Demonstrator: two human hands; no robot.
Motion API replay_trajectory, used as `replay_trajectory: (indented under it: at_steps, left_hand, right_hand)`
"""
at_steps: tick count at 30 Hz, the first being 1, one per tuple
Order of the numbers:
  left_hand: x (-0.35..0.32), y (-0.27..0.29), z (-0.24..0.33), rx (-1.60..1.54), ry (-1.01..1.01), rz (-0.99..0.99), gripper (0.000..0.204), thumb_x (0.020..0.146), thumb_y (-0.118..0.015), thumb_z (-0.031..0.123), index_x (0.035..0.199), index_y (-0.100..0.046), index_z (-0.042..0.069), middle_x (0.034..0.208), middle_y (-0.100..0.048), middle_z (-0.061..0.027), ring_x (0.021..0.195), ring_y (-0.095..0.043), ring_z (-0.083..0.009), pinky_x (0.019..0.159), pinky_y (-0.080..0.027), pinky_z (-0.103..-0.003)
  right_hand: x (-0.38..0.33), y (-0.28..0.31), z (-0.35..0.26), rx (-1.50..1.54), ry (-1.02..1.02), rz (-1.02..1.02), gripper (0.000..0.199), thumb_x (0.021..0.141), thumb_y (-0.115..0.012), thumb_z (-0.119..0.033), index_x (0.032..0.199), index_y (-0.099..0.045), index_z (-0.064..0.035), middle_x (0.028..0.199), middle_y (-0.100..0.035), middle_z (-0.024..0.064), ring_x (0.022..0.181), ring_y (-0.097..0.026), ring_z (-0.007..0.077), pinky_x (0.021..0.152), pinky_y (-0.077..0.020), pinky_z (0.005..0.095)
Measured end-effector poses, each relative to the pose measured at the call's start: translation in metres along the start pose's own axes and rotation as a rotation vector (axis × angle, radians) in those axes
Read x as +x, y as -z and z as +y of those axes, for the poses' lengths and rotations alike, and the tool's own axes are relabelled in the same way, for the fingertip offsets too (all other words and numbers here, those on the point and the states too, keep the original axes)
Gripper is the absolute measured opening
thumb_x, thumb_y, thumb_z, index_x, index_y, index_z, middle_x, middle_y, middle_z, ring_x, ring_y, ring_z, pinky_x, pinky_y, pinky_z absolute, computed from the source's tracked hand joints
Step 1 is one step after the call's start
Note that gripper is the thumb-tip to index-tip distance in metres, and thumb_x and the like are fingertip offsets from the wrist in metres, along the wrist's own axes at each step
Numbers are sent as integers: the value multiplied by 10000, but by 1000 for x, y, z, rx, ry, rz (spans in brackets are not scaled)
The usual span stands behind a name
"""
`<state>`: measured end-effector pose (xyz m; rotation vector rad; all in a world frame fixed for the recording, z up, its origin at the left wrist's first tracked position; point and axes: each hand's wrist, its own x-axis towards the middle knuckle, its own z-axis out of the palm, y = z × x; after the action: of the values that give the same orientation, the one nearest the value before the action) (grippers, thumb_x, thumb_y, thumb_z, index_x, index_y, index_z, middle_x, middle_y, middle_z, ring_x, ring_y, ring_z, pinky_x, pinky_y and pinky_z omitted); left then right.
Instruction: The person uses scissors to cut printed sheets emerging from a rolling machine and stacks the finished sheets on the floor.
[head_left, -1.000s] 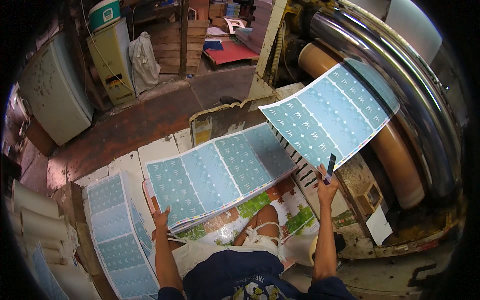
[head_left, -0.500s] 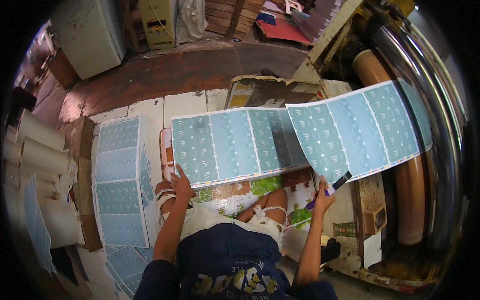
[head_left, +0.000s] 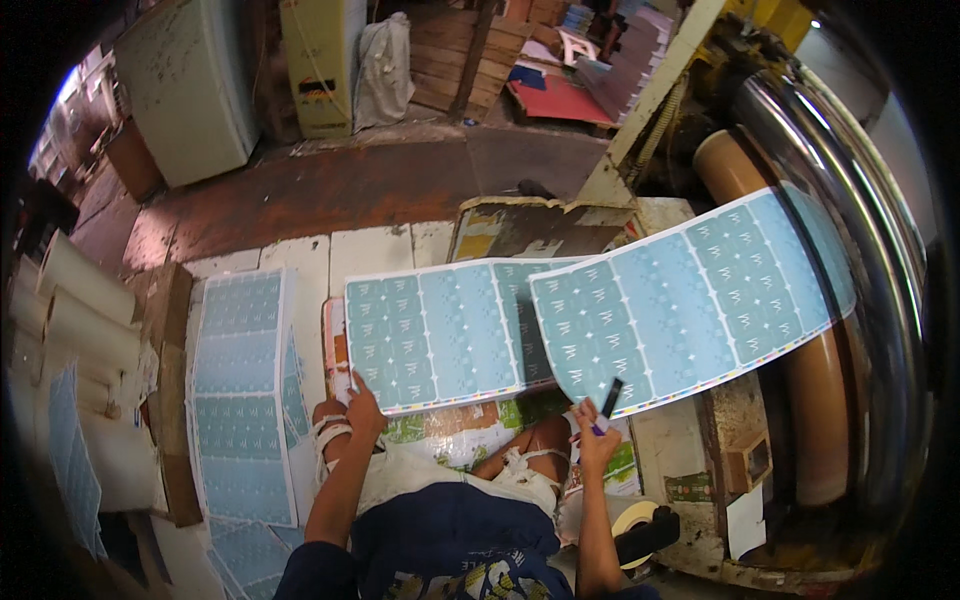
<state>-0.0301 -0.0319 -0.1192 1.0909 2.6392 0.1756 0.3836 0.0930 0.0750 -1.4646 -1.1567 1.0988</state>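
sheet print (head_left: 600,320): too small to read
left fingertips (head_left: 362,398): under sheet edge
stack (head_left: 240,400): bottom hidden by arm
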Motion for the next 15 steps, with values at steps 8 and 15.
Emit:
replay_trajectory:
  at_steps: [8, 15]
  left_hand:
    - [-32, 71, 145, -731, -428, -108, 769, 765, -805, 325, 1339, -437, -30, 1311, -517, -229, 1149, -556, -326, 917, -504, -434]
    - [-96, 136, 324, -1550, 39, -1370, 647, 904, -637, 475, 1309, -489, -8, 1198, -601, -144, 1072, -601, -230, 887, -523, -388]
  right_hand:
    - [-18, 28, -66, -285, 261, -136, 371, 802, -711, -29, 1171, -669, -15, 1027, -722, 138, 830, -664, 108, 741, -512, 259]
    - [-12, 45, -70, -298, 390, -266, 364, 772, -741, -37, 1134, -694, -51, 1190, -650, 172, 994, -678, 169, 850, -520, 271]
